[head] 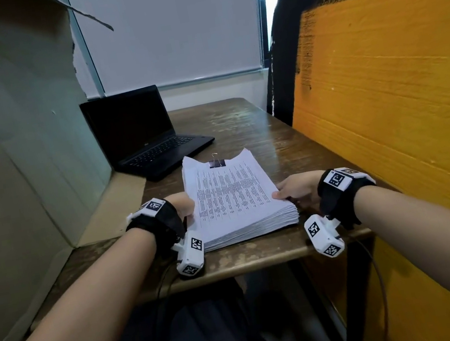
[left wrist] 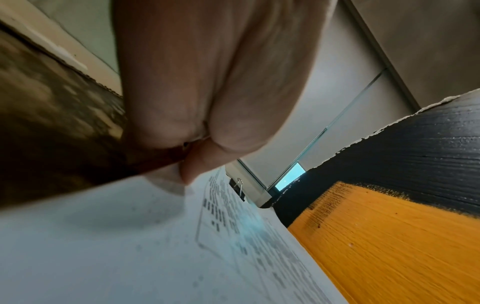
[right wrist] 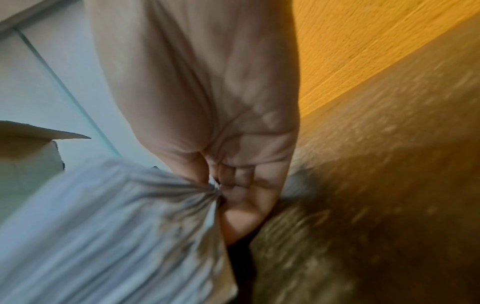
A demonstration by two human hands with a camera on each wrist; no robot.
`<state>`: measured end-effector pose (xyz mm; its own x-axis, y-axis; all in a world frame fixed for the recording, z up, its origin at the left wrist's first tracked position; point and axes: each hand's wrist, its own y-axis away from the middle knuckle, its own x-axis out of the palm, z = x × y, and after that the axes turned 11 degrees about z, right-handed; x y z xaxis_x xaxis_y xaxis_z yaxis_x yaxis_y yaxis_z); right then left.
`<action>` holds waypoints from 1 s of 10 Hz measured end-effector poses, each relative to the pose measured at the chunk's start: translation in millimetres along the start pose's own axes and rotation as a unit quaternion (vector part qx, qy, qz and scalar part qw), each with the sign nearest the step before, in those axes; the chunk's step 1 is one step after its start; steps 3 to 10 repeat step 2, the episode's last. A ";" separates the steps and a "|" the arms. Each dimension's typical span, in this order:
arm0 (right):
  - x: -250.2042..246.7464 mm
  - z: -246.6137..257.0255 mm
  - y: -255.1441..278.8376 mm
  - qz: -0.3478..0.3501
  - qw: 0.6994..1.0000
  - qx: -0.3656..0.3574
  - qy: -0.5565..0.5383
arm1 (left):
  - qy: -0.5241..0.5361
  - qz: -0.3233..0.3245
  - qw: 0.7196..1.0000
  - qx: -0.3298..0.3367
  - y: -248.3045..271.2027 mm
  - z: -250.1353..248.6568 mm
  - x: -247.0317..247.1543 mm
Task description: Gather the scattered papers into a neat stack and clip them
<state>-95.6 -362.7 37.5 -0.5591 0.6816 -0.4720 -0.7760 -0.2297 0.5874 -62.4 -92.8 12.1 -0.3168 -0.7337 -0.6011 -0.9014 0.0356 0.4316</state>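
A thick stack of printed papers (head: pixel 232 199) (left wrist: pixel 130 236) (right wrist: pixel 103 226) lies on the wooden table (head: pixel 255 126), near its front edge. A black binder clip (head: pixel 217 163) (left wrist: pixel 237 188) sits on the middle of the stack's far edge. My left hand (head: pixel 187 208) (left wrist: pixel 189 170) holds the stack's left edge, thumb on the top sheet; its fingers are hidden. My right hand (head: pixel 284 191) (right wrist: pixel 221 191) grips the right edge near the front corner, thumb on top and fingers curled against the side of the sheets.
An open black laptop (head: pixel 139 137) stands at the back left of the table, just beyond the stack. A cardboard wall (head: pixel 8 178) closes the left side and an orange and black panel (head: pixel 402 109) the right. A window blind is behind.
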 end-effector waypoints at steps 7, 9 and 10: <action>-3.7 -2.7 3.5 0.022 0.997 0.000 -0.076 | 0.000 0.002 1.000 0.000 7.8 4.2 -9.4; -3.7 -2.7 3.5 0.022 0.997 0.000 -0.076 | 0.000 0.002 1.000 0.000 7.8 4.2 -9.4; -3.7 -2.7 3.5 0.022 0.997 0.000 -0.076 | 0.000 0.002 1.000 0.000 7.8 4.2 -9.4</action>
